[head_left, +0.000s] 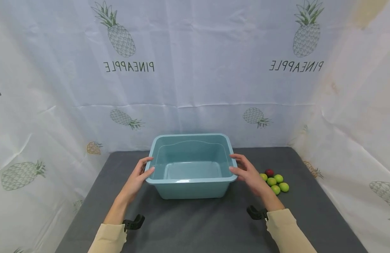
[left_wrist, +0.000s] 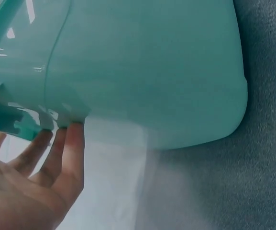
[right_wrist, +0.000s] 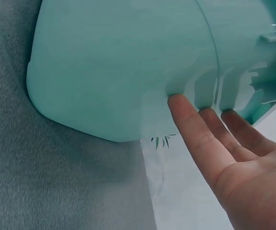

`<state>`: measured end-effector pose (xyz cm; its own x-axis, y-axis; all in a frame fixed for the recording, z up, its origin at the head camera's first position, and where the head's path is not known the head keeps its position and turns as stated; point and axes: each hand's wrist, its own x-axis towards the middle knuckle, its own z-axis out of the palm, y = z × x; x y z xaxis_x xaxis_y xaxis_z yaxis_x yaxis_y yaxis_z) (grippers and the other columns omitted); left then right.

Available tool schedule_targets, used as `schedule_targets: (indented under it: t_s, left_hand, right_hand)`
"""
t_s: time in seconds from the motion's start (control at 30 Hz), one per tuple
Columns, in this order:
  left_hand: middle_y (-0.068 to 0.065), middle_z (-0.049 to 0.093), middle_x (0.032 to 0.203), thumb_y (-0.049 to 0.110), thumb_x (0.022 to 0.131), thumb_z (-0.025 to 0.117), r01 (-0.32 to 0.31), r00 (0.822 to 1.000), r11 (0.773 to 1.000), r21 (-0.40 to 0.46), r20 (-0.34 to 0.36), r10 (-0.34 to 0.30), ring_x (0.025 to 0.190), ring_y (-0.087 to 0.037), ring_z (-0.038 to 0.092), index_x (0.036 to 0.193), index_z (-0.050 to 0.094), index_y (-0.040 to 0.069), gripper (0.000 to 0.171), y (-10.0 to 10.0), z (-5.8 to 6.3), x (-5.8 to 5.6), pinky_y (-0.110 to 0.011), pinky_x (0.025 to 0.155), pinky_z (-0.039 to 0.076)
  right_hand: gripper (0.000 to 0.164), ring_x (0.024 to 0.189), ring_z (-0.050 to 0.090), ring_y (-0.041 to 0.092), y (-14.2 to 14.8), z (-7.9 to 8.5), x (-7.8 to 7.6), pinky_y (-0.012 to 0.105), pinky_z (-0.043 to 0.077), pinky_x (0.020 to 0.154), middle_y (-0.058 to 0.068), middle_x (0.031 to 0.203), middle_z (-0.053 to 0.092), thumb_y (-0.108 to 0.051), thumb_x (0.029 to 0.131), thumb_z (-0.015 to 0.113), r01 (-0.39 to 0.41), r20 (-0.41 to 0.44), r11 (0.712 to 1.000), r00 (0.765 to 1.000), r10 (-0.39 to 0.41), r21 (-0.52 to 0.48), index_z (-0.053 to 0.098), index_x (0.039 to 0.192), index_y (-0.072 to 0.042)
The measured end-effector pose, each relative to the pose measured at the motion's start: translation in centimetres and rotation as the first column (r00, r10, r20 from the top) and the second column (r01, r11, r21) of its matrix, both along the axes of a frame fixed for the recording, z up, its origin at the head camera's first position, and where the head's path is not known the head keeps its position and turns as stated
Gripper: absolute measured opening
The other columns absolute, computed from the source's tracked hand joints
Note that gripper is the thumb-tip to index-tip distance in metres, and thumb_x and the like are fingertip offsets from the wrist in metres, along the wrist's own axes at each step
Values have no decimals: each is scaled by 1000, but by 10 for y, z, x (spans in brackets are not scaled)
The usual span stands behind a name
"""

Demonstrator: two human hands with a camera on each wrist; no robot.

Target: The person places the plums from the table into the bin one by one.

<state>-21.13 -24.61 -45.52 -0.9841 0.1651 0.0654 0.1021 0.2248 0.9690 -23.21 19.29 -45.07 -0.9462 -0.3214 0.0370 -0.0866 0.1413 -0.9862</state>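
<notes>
A light blue-green plastic basin [head_left: 191,190], rectangular with rounded corners, stands upright between my hands near the back of the table; nothing lies inside it. On its left side, my left hand [head_left: 135,182] grips the rim, thumb over the top and fingers beneath. My right hand [head_left: 249,175] holds the opposite rim the same way. In the left wrist view the fingertips [left_wrist: 74,132] touch the outer wall under the rim. The right wrist view shows fingertips [right_wrist: 177,101] against the other outer wall. Whether the basin's base touches the table I cannot tell.
Several green limes [head_left: 275,189] and one dark red round fruit [head_left: 269,172] lie together on the dark grey table [head_left: 188,228], right of my right hand. A white curtain [head_left: 201,88] printed with pineapples hangs behind and along both sides.
</notes>
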Motion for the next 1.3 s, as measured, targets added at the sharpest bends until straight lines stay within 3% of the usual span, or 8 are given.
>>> schedule_targets:
  t_s: [0.33,0.67,1.0,1.3]
  left_hand:
    - [-14,7,169,33,107,55,5,999,1000,-9,-32,-5,155,-35,1,153,35,12,55,13,0,6,-65,116,15]
    - [-16,22,164,32,105,59,-3,999,1000,-28,-33,2,149,-39,27,152,39,15,54,26,-1,16,-62,111,30]
    - [-17,31,160,29,105,59,-4,997,999,-49,-81,0,144,-40,37,150,42,14,51,35,-1,25,-60,105,37]
    - [-15,38,154,29,104,61,-7,994,995,-98,-107,-4,138,-40,42,148,43,16,50,33,-2,31,-60,100,42]
  right_hand:
    - [57,137,41,42,14,-5,9,51,50,95,20,158,33,-26,103,61,32,7,999,999,-32,4,36,153,-14]
    - [55,130,46,42,28,-8,24,53,50,95,23,155,36,-24,104,59,48,-20,998,999,-47,43,37,153,-13]
    - [56,138,38,48,37,-2,39,65,44,95,24,159,31,-25,105,59,61,-35,994,998,-58,90,36,154,-14]
    - [54,135,44,48,40,-3,46,64,46,93,23,156,36,-25,105,58,78,-65,989,995,-70,129,38,154,-15]
